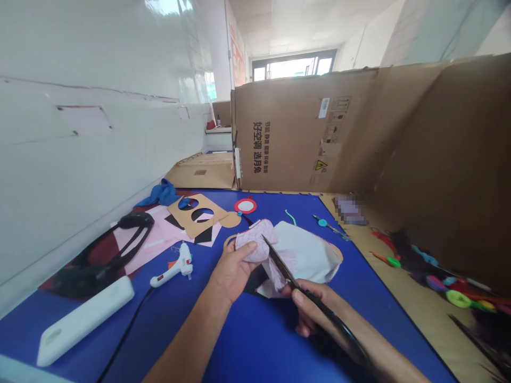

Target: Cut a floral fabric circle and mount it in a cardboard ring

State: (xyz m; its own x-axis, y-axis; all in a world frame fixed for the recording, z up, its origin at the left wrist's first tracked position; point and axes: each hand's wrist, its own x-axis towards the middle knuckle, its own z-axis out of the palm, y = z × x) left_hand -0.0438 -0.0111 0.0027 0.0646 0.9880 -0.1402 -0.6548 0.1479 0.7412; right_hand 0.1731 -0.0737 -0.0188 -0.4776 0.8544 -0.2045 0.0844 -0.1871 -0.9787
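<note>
My left hand is closed on a folded piece of pale pink fabric, thumb on top. My right hand grips black scissors, whose blades point up and left into the fabric beside my left thumb. A larger white cloth lies under and behind the pink piece on the blue mat.
A white glue gun and its black cord lie to the left, with a white block, black headphones and cut cardboard. A red ring, small tools and colourful scraps sit right. Cardboard walls stand behind.
</note>
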